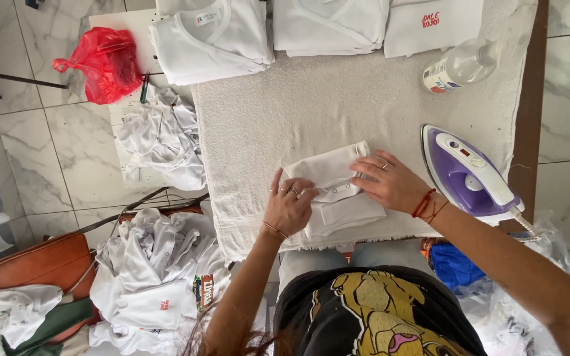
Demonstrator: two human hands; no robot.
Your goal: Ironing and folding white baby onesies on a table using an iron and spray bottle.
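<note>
White folded garment (338, 191) under both hands | red bag (103, 62) top-left

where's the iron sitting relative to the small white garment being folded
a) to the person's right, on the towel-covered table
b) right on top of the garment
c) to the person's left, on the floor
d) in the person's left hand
a: the purple and white iron rests on the towel-covered table, just beyond the right hand, which with the left hand presses the small white garment.
</note>
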